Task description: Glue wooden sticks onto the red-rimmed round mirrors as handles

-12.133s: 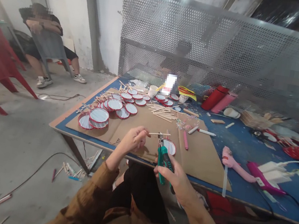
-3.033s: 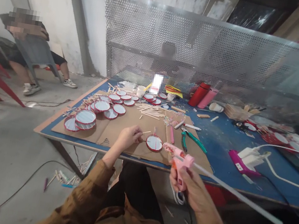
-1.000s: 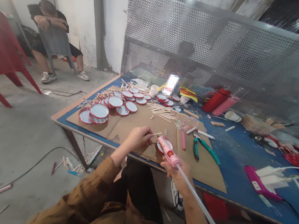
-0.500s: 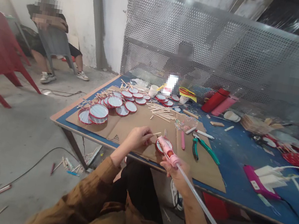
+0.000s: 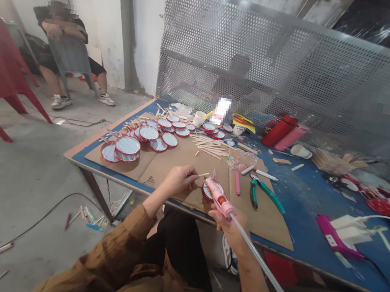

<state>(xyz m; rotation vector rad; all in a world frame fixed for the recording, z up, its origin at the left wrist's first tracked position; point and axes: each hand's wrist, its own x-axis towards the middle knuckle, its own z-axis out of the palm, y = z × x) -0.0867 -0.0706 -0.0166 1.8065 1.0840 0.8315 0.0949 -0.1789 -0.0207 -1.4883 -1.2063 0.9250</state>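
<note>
Glue gun (image 5: 221, 199) now sits over the red-rimmed disc (image 5: 206, 192) on cardboard (image 5: 264, 226), no longer beside it; right hand (image 5: 229, 224) wraps the gun; left hand (image 5: 179, 179) pinches a stick (image 5: 204, 175); gluing seems underway.

Beneath the glue gun (image 5: 226, 208), a red-rimmed disc (image 5: 205, 192) is partly hidden; left of the gun, the left grip (image 5: 179, 179) covers one end of a thin stick (image 5: 204, 175).
</note>
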